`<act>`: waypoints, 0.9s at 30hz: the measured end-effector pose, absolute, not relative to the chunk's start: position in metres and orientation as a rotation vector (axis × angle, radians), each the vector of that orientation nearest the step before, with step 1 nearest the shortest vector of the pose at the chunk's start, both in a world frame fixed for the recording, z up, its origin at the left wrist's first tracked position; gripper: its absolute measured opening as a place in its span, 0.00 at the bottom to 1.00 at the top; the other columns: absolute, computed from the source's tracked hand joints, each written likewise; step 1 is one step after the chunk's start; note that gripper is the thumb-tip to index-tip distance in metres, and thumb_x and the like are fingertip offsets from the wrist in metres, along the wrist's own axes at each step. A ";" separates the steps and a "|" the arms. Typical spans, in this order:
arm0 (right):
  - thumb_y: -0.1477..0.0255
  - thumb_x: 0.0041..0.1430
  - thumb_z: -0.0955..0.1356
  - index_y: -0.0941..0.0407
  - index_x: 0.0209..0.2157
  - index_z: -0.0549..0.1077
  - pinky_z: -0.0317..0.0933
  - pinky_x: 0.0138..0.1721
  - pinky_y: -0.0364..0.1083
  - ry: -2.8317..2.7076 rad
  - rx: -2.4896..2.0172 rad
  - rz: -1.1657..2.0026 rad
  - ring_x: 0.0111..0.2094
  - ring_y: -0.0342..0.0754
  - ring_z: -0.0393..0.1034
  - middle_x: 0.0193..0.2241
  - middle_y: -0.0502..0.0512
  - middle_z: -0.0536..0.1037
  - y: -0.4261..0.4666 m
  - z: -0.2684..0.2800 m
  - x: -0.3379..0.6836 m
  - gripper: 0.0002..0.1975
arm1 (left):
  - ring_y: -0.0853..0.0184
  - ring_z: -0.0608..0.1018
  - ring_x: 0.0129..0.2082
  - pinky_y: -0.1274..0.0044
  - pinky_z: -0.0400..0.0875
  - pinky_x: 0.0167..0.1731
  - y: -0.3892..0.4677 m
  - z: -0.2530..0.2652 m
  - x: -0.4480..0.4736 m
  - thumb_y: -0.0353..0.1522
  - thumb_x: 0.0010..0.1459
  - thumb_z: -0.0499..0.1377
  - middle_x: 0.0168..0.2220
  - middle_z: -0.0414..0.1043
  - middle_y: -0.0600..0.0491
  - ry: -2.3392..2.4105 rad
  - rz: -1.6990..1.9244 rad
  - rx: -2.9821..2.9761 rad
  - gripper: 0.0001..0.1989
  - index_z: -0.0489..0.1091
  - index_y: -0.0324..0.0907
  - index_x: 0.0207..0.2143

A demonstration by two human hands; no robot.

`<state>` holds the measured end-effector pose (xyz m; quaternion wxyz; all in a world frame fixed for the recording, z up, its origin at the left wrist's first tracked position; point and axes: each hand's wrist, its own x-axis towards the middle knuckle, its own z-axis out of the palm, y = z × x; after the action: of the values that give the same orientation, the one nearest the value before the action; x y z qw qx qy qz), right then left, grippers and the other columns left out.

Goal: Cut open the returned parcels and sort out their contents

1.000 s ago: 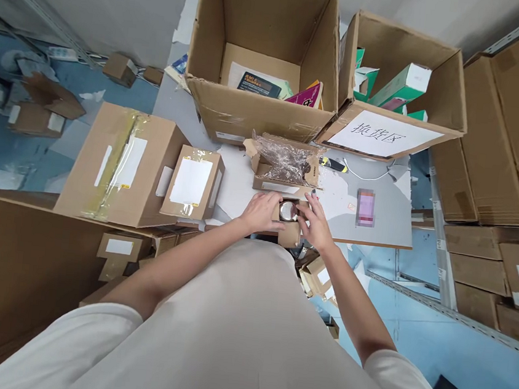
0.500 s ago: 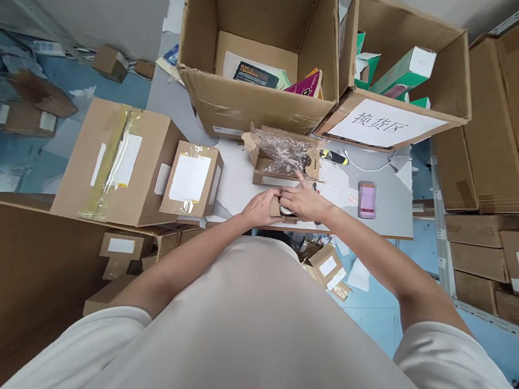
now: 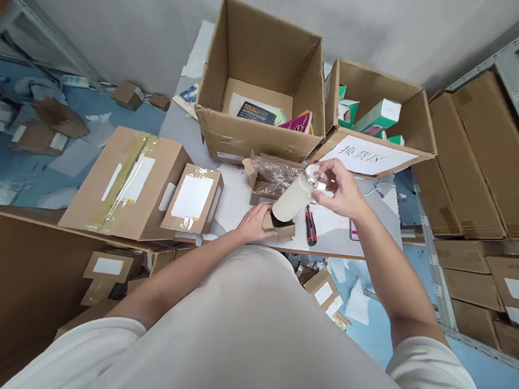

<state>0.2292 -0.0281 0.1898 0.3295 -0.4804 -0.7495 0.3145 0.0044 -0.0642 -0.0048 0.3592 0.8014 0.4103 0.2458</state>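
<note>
A pale, smooth, cylindrical bottle point(image 3: 290, 203) with a shiny metallic cap leans in my right hand point(image 3: 339, 190), its lower end at the mouth of a small brown cardboard box point(image 3: 286, 232); how far inside it sits I cannot tell. Just beyond, crinkled clear plastic wrap point(image 3: 279, 173) fills a torn-flapped carton point(image 3: 259, 198), while a red-and-black tool point(image 3: 310, 228) lies beside the box. The grey table point(image 3: 176, 127), partly covered with white paper, also bears a tall open carton point(image 3: 256, 137) of books and another with a handwritten white sign point(image 3: 365, 155), before a plain grey wall point(image 3: 373, 33) and blue floor point(image 3: 495, 374). My right fingers close around the bottle near its cap, forearm angled inward; my left hand point(image 3: 254, 224) clasps the small box's side.
</note>
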 end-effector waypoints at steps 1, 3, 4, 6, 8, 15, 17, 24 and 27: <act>0.72 0.44 0.70 0.51 0.36 0.62 0.58 0.28 0.42 -1.889 -1.254 0.808 0.29 0.41 0.58 0.35 0.49 0.67 -0.022 0.193 0.231 0.17 | 0.48 0.65 0.59 0.58 0.63 0.54 -0.065 -0.001 0.003 0.47 0.39 0.69 0.57 0.61 0.38 1.068 0.667 2.078 0.43 0.57 0.41 0.54; 0.71 0.45 0.71 0.51 0.36 0.62 0.56 0.28 0.42 -1.786 -1.239 0.774 0.27 0.41 0.56 0.33 0.48 0.67 -0.009 0.196 0.233 0.17 | 0.43 0.57 0.63 0.54 0.56 0.58 -0.066 0.009 0.001 0.51 0.32 0.70 0.62 0.52 0.33 1.099 0.806 2.080 0.53 0.54 0.39 0.58; 0.71 0.46 0.71 0.51 0.36 0.62 0.56 0.28 0.42 -1.754 -1.230 0.764 0.27 0.40 0.56 0.32 0.47 0.66 -0.003 0.197 0.233 0.16 | 0.42 0.55 0.65 0.53 0.54 0.59 -0.067 0.016 0.002 0.51 0.29 0.71 0.63 0.49 0.31 1.118 0.917 2.057 0.58 0.51 0.39 0.59; 0.69 0.47 0.71 0.51 0.35 0.61 0.57 0.28 0.42 -1.701 -1.219 0.784 0.27 0.40 0.56 0.31 0.46 0.65 0.009 0.197 0.233 0.16 | 0.44 0.55 0.65 0.54 0.54 0.60 -0.067 0.032 0.008 0.50 0.30 0.72 0.64 0.47 0.31 1.139 1.157 1.948 0.60 0.49 0.39 0.61; 0.67 0.50 0.70 0.51 0.36 0.61 0.58 0.29 0.42 -1.639 -1.211 0.866 0.27 0.40 0.58 0.30 0.46 0.65 0.018 0.196 0.233 0.15 | 0.49 0.63 0.61 0.59 0.60 0.58 -0.064 0.049 0.019 0.46 0.36 0.71 0.61 0.54 0.34 1.150 1.313 1.754 0.52 0.52 0.40 0.60; 0.52 0.55 0.67 0.49 0.41 0.64 0.67 0.34 0.48 -1.540 -1.033 1.291 0.38 0.47 0.67 0.42 0.52 0.70 0.029 0.196 0.252 0.18 | 0.59 0.75 0.48 0.68 0.72 0.47 -0.064 0.069 0.050 0.40 0.37 0.72 0.48 0.70 0.45 0.975 1.298 1.125 0.36 0.62 0.43 0.48; 0.51 0.56 0.65 0.48 0.42 0.63 0.68 0.36 0.50 -1.548 -0.995 1.339 0.40 0.48 0.68 0.44 0.52 0.71 0.033 0.192 0.258 0.18 | 0.61 0.76 0.45 0.69 0.73 0.44 -0.069 0.068 0.055 0.40 0.37 0.72 0.46 0.71 0.47 0.918 1.245 1.028 0.34 0.63 0.43 0.46; 0.53 0.55 0.67 0.48 0.40 0.64 0.68 0.32 0.47 -1.461 -0.972 1.324 0.36 0.46 0.68 0.39 0.51 0.71 0.047 0.174 0.261 0.17 | 0.63 0.75 0.44 0.69 0.72 0.44 -0.076 0.076 0.071 0.45 0.39 0.70 0.45 0.69 0.48 0.901 1.185 0.944 0.36 0.60 0.44 0.48; 0.53 0.54 0.68 0.48 0.40 0.64 0.68 0.30 0.45 -1.431 -0.994 1.310 0.36 0.45 0.67 0.38 0.50 0.70 0.050 0.171 0.261 0.18 | 0.63 0.74 0.47 0.70 0.72 0.44 -0.075 0.078 0.077 0.43 0.34 0.72 0.52 0.63 0.48 0.963 1.280 0.908 0.42 0.56 0.48 0.49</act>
<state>0.2613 0.0504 0.1706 0.4625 -0.4044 -0.5821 0.5327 0.0766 -0.0752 0.0776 0.6053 0.3926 0.4161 0.5534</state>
